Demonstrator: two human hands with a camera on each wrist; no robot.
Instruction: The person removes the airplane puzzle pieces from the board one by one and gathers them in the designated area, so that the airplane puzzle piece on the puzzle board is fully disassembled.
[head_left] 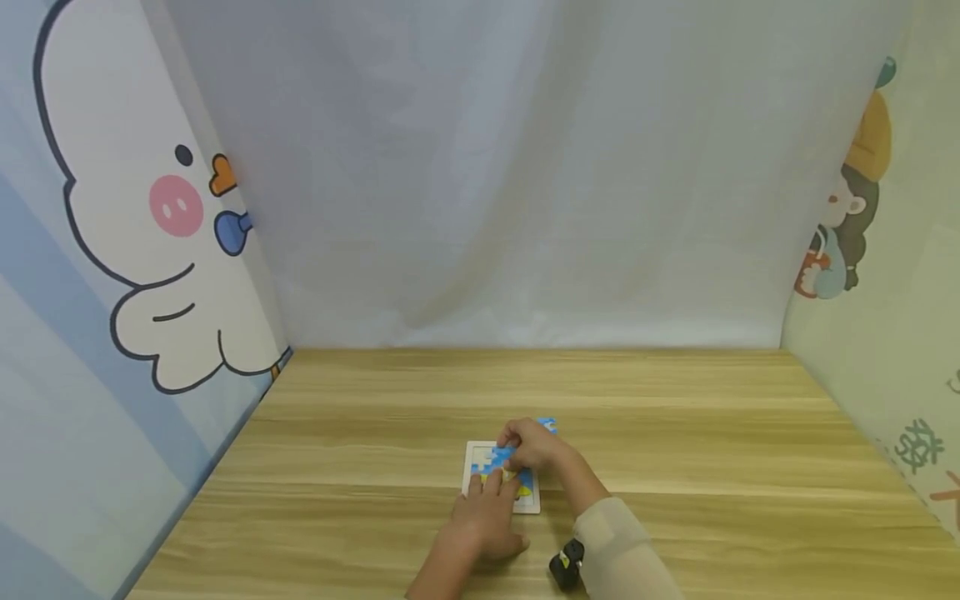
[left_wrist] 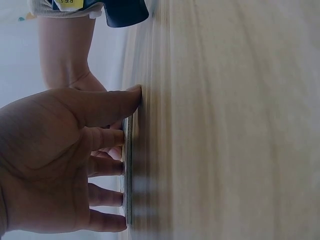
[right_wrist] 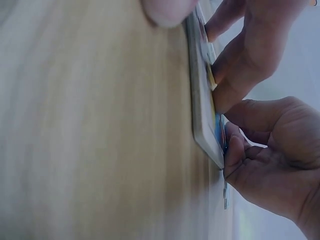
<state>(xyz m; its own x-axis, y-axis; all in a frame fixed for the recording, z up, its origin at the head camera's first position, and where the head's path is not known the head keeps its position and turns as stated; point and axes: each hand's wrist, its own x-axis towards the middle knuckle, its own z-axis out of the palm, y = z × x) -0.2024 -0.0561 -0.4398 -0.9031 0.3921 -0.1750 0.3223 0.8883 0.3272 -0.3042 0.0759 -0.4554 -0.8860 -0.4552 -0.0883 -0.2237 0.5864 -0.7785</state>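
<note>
A small jigsaw puzzle in a white frame (head_left: 468, 468) lies on the wooden table, its picture blue and yellow. Bare pale patches show at its upper left. My left hand (head_left: 487, 518) rests on its lower part, straight fingertips pressing down and thumb out to the side on the table. Over the upper right part, my right hand (head_left: 534, 446) curls its fingers and thumb about a blue puzzle piece (right_wrist: 219, 129), mostly hidden by the hand. A loose blue piece (head_left: 550, 424) lies just past the right hand, beyond the frame.
The wooden table (head_left: 337, 433) stretches out on all sides of the puzzle. A black device (head_left: 566, 567) sits by the right sleeve (head_left: 622, 546). A pale curtain (head_left: 480, 208) hangs behind the table, with cartoon-printed sheets on the left and right.
</note>
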